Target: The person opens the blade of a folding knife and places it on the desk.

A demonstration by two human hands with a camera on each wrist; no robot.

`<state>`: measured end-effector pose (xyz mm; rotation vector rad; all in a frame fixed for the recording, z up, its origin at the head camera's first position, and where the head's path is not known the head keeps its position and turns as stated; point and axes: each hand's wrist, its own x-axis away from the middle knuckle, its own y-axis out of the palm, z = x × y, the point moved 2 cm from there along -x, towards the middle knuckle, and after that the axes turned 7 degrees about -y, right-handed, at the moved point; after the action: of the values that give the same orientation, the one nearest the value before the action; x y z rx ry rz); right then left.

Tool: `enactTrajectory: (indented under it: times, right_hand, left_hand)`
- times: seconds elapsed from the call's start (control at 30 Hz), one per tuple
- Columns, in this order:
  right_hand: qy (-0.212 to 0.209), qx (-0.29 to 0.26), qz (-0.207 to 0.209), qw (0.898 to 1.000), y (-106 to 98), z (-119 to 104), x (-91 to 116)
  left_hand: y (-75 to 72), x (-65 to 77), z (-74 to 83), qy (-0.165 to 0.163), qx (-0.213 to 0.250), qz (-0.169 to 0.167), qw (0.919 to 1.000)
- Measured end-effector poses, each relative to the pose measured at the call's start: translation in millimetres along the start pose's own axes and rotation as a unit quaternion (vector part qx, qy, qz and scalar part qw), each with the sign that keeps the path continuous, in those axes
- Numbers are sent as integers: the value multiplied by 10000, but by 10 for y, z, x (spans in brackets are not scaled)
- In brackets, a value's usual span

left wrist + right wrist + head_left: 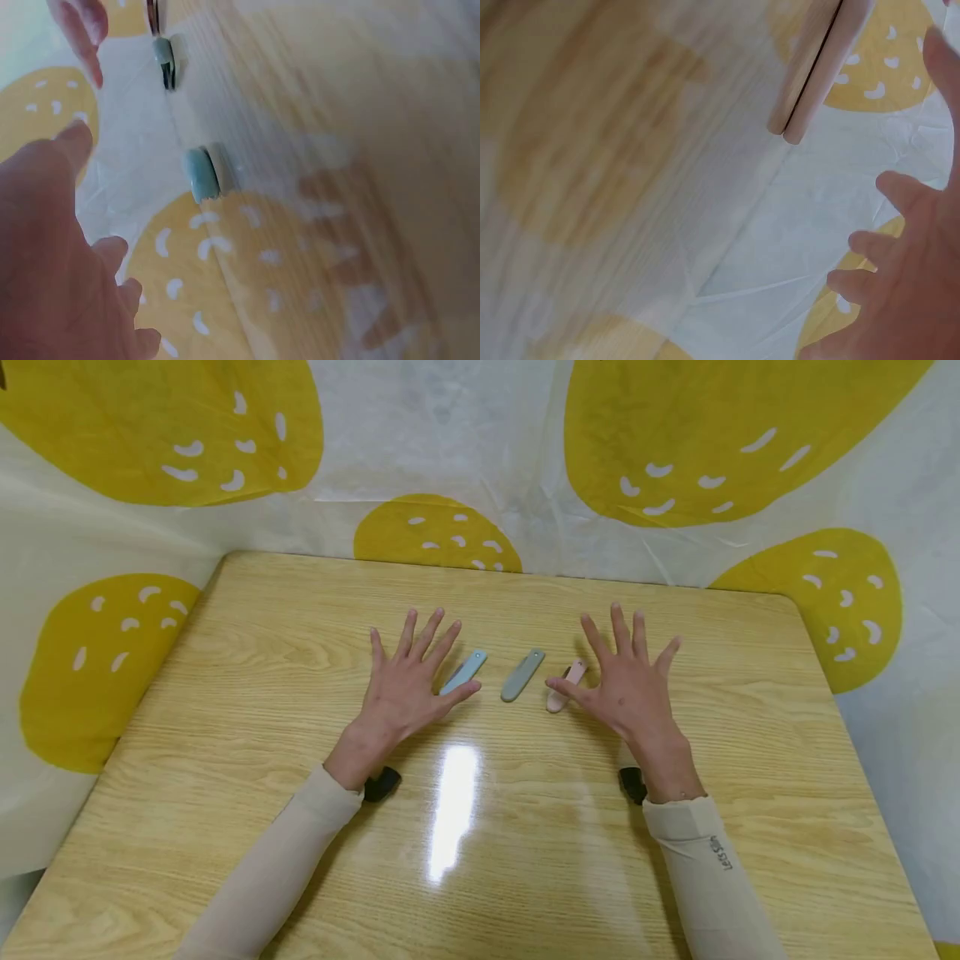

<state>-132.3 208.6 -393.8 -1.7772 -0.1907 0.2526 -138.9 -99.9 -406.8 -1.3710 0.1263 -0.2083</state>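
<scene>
Three small folding knives lie folded in a slanting row on the wooden table: a light blue folding knife [465, 672], a grey-green folding knife [522, 675] and a pink folding knife [556, 701]. My left hand [401, 689] is spread wide, palm down, nearest the blue one; its thumb hides that knife's lower end in the head view. Spread the same way, my right hand [633, 693] has its thumb across the pink knife in that view. Nothing is held in either hand. The right wrist view shows the pink knife's long slot from the side.
The wood-grain table [247, 635] reflects a bright light strip in front of the knives. A white curtain [442, 427] with yellow fruit shapes hangs behind and along both sides. Dark wrist-camera parts [382, 785] show under both wrists.
</scene>
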Motion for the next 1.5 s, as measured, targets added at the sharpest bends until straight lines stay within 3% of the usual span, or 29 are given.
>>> enactTrajectory:
  times: [0.23,0.47,0.77,1.0,1.2,1.5]
  right_hand:
    - [55,-404,286,9988,-21,-19,-56]
    - [33,-868,495,9950,-2,-49,-97]
    - [81,-1318,432,9903,-6,-95,-117]
    - [35,-1540,372,9874,-14,-132,-140]
    - [-4,-1550,356,9873,-6,-149,-156]
    - [-28,-1563,276,9873,10,-186,-163]
  left_hand:
    - [7,1,12,136,221,-149,9996]
    - [-7,8,23,48,582,-244,9980]
    - [22,9,19,52,842,-300,9960]
    - [29,0,14,-150,885,-246,9957]
    - [30,-2,33,-227,876,-239,9956]
    - [23,14,58,-408,1329,-384,9896]
